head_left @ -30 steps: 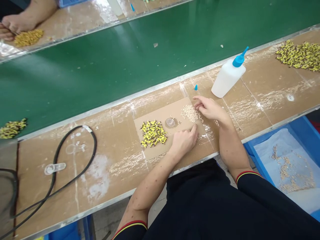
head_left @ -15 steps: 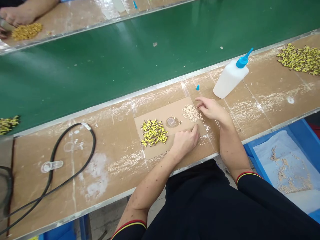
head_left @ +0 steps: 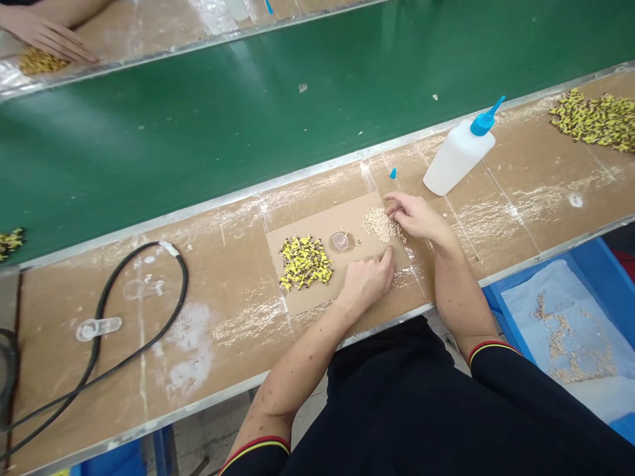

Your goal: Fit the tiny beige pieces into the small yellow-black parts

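A heap of small pale beige pieces lies on a flat cardboard sheet. My right hand is at the heap's right edge, fingers bent and apart, fingertips over the pieces. Just below the heap, my left hand rests over the sheet with its fingers curled in; whatever they hold is hidden. Left of the heap sits a small clear round dish, with a few pale pieces beside it. A pile of small yellow and black pieces covers the sheet's left part.
Behind my right hand stand a white squeeze bottle and a small blue cap. More yellow pieces lie far right. A black cable loops at left. A blue tray is below right. Across the green belt is a co-worker's hand.
My right hand has shifted slightly left, its fingertips now over the pale heap. My left hand stays put. Across the belt, the co-worker's hand has spread over the orange-yellow pile.
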Motion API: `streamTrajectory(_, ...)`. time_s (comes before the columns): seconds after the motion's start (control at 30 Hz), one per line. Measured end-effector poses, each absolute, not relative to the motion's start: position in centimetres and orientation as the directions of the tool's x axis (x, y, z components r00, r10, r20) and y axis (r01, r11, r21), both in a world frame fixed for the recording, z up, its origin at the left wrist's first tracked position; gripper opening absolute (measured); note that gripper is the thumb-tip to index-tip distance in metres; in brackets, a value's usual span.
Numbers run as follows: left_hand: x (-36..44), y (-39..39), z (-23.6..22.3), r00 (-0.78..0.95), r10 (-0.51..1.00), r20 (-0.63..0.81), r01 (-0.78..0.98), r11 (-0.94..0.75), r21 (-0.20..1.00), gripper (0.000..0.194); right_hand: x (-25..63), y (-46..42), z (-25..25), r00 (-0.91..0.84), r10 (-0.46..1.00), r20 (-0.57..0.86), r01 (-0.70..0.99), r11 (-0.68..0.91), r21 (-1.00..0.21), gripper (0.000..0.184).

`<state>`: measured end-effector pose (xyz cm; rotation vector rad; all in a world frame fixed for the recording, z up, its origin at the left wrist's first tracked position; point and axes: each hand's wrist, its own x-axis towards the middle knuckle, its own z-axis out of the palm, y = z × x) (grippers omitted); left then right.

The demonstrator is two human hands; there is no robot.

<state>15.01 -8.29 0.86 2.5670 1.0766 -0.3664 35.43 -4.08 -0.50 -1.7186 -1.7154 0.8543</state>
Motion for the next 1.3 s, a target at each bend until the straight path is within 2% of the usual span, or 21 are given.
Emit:
streamTrajectory(0.1, 15.0, -8.3, 0.7, 0.689, 0.64, -0.342, 0.72, -0.661, 0.214, 0.049, 35.7, -4.1, -0.5, 0.004, 1.0, -0.02, 0.602, -0.018, -0.798, 0.052)
streamTrajectory(0.2, 15.0, -8.4, 0.7, 0.693, 0.636, -0.338, 0.716, -0.662, 0.222, 0.049, 36.0, -4.1, -0.8, 0.075, 0.997, 0.0, 0.653, -0.049, -0.756, 0.052)
streamTrajectory(0.3, 15.0, -8.4, 0.7, 0.69, 0.639, -0.34, 0.719, -0.658, 0.225, 0.048, 35.8, -3.9, -1.0, 0.028, 0.999, -0.043, 0.667, -0.051, -0.743, 0.052)
streamTrajectory(0.43, 15.0, -8.3, 0.7, 0.691, 0.636, -0.343, 0.719, -0.655, 0.232, 0.049, 35.4, -3.9, -0.9, -0.043, 0.998, -0.054, 0.591, -0.018, -0.806, 0.054)
streamTrajectory(0.67, 15.1, -8.4, 0.8, 0.69, 0.636, -0.347, 0.719, -0.657, 0.225, 0.048, 35.7, -3.7, -1.7, 0.024, 1.0, -0.009, 0.624, -0.022, -0.781, 0.052)
streamTrajectory(0.8, 15.2, -8.4, 0.8, 0.685, 0.646, -0.336, 0.723, -0.657, 0.211, 0.046, 35.3, -3.6, -1.7, -0.039, 0.999, -0.002, 0.543, 0.02, -0.84, 0.057)
streamTrajectory(0.9, 15.2, -8.4, 0.8, 0.689, 0.639, -0.342, 0.72, -0.659, 0.219, 0.046, 35.4, -3.6, -1.5, 0.0, 1.0, 0.024, 0.492, 0.021, -0.87, 0.06)
streamTrajectory(1.0, 15.2, -8.4, 0.9, 0.687, 0.636, -0.352, 0.721, -0.659, 0.216, 0.047, 35.8, -3.6, -1.8, 0.074, 0.997, 0.025, 0.522, -0.017, -0.853, 0.059)
streamTrajectory(1.13, 15.3, -8.4, 0.9, 0.686, 0.64, -0.345, 0.722, -0.658, 0.215, 0.048, 35.8, -3.5, -2.1, 0.035, 0.999, -0.017, 0.533, -0.033, -0.846, 0.058)
streamTrajectory(1.3, 15.2, -8.4, 0.7, 0.693, 0.643, -0.325, 0.718, -0.659, 0.225, 0.047, 35.8, -3.5, -1.7, 0.011, 1.0, -0.002, 0.405, -0.006, -0.914, 0.06)
